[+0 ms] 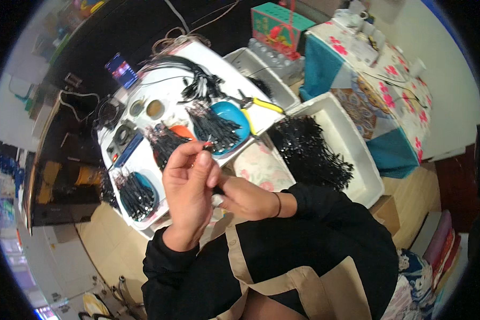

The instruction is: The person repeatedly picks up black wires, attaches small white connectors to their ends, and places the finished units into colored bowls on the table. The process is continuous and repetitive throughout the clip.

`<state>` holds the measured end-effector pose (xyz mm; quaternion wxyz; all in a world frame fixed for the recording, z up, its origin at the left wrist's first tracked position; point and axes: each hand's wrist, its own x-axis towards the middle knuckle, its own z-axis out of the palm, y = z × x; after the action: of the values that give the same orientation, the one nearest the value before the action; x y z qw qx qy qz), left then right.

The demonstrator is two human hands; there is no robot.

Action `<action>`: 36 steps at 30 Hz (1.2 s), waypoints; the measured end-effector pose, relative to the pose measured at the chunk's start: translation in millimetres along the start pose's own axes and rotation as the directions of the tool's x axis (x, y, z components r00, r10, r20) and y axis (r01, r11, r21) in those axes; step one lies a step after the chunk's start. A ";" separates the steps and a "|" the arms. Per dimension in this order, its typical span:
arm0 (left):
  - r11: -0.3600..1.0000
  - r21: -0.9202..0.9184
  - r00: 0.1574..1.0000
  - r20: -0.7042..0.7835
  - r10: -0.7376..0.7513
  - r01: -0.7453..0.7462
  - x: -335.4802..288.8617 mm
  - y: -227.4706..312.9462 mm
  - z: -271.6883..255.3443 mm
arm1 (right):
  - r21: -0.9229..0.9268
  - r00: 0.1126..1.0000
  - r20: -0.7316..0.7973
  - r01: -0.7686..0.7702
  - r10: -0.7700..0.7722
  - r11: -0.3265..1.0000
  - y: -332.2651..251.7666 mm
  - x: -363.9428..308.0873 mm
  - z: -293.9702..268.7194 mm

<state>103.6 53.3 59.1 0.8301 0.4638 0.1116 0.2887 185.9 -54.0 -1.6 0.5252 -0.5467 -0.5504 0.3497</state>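
Note:
My left hand (pixel 189 181) is raised over the near edge of the white table (pixel 170 88), thumb and forefinger pinched on the end of a thin black cable (pixel 208 145). Small red and pale wire tips show at the pinch. Just right of it and lower, my right hand (pixel 248 197) is closed, and a dark stretch of what looks like the same cable shows at its fingers. My left hand hides part of those fingertips. Beyond the hands, bunches of black cables lie on a blue dish (pixel 238 118) and an orange dish (pixel 180 130).
Another cable bunch lies on a blue dish (pixel 152 188) at the left. Yellow-handled pliers (pixel 266 105), a lit phone (pixel 121 70), a round tin (pixel 154 109) and loose cables (pixel 200 85) are on the table. At right stands a white bin (pixel 365 173) with many black cables (pixel 312 154).

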 end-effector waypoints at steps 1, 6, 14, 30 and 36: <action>1.000 0.015 0.997 0.081 0.008 -0.009 1.5 -7.1 10.7 | -0.099 0.998 -0.062 -0.025 0.019 0.995 -3.2 -10.0 -4.5; 0.990 0.130 0.953 0.291 -0.090 0.054 4.6 -28.0 26.1 | -0.017 0.737 -0.674 -0.073 0.043 0.997 -35.5 -104.3 -83.6; 0.773 0.501 0.854 0.118 -0.507 0.390 -19.8 -52.6 -68.8 | -0.399 0.704 -0.693 -0.552 0.154 0.732 7.9 -193.1 -160.9; 0.665 0.416 0.769 -0.154 -0.620 0.620 -48.9 -89.9 -122.5 | -0.401 0.479 -0.781 -0.876 0.400 0.267 316.8 -134.6 -153.1; 0.664 0.422 0.764 -0.118 -0.635 0.617 -35.5 -101.3 -122.8 | -0.454 0.503 -0.808 -0.863 0.306 0.220 299.7 -142.2 -154.4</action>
<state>57.3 78.4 -95.2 0.7544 0.5761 0.3096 -0.0556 383.2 -173.8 -285.5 0.1399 -0.9706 -0.1910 0.0430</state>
